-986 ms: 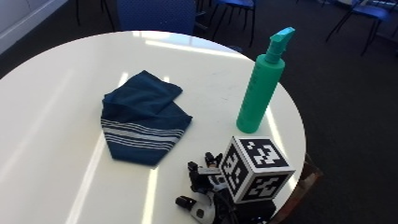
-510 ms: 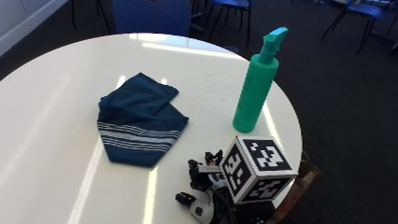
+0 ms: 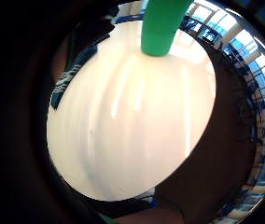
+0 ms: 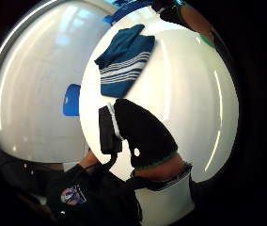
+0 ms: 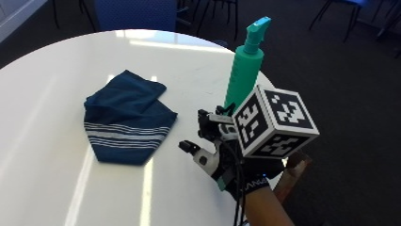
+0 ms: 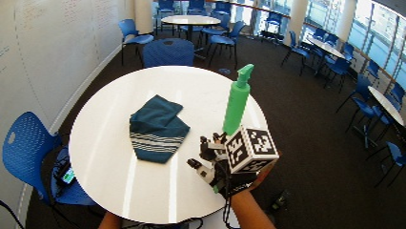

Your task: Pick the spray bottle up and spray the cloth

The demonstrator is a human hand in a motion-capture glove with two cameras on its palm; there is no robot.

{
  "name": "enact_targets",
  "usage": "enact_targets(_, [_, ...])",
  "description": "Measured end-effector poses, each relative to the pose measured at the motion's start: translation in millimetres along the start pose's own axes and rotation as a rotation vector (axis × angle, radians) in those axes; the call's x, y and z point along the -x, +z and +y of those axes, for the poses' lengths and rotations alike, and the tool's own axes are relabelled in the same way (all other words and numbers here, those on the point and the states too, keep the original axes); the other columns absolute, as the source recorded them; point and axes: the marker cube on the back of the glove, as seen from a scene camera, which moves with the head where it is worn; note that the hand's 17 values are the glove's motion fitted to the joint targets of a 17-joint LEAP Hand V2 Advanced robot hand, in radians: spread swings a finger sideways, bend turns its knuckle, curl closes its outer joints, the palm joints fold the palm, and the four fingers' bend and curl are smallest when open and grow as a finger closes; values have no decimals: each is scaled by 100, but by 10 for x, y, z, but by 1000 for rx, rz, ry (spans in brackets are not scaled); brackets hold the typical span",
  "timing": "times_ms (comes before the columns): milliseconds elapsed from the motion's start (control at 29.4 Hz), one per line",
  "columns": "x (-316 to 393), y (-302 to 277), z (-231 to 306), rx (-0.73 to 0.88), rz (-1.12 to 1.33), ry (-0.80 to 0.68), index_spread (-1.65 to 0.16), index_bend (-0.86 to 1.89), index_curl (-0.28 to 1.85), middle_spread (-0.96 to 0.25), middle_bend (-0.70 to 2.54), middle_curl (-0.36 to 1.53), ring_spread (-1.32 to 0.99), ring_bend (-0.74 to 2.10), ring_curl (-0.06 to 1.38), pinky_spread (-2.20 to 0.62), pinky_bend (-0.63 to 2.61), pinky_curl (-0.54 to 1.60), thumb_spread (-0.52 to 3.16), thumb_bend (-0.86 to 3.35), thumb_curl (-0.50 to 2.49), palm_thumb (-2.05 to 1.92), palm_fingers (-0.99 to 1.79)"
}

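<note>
Bare white table (image 5: 50, 84) lies between the cloth (image 5: 128, 122) and the upright spray bottle (image 5: 244, 75), leaving open passage.

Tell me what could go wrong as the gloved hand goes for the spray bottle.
The spray bottle is tall and narrow and stands near the table edge, so a nudge from the right hand might tip it, perhaps off the table. Its nozzle points away from the cloth, so spraying without turning it would likely miss.

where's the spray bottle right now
In the outside view the spray bottle stands upright near the table's far right edge, right of the cloth.
</note>
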Motion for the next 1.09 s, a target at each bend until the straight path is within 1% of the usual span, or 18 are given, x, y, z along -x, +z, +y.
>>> enact_targets(306, [-78, -358, -300, -55, 64, 41, -46, 22, 33, -7, 18, 29, -3, 27, 24, 20, 17, 24, 120, -2, 24, 32, 45])
enact_targets(510, [-59, -416, -216, -45, 52, 18, -46, 21, 34, -6, 18, 29, -2, 27, 25, 20, 16, 24, 119, -2, 24, 31, 46])
enact_targets(646, [-92, -317, -102, 19, 58, 12, -46, 18, 33, -7, 21, 31, -3, 32, 26, 20, 16, 24, 120, 0, 25, 34, 57])
enact_targets(748, [-113, -235, -28, 52, 59, 14, -45, 19, 34, -7, 21, 31, -3, 32, 27, 20, 16, 24, 122, 0, 26, 36, 60])
enact_targets(1089, [-57, -257, 24, 38, 66, -6, -44, 20, 36, -7, 19, 32, -3, 29, 29, 20, 15, 24, 124, -1, 28, 41, 61])
